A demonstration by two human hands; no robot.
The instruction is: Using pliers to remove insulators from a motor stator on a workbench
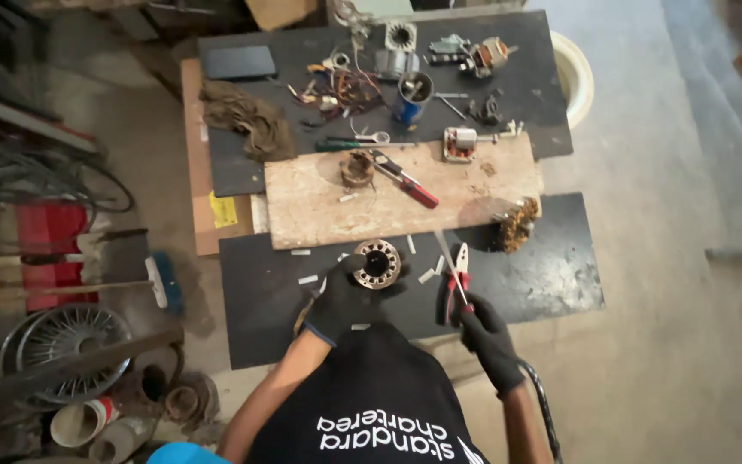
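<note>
My left hand (343, 301), in a black glove, grips a round metal motor stator ring (378, 263) over the dark board (551, 275) in front of me. My right hand (487, 335), also gloved in black, holds red-handled pliers (455, 279) just right of the ring, with a thin metal rod rising from the same grip. Small white strips lie scattered on the board around the ring.
A pale wooden slab (302, 206) holds a small wound coil (357, 168) and a red-handled screwdriver (405, 182). Copper wire clump (519, 225) sits at the slab's right end. Motor parts, wires and a rag (246, 116) cover the far board. Bicycle rim (66, 344) and brush lie left.
</note>
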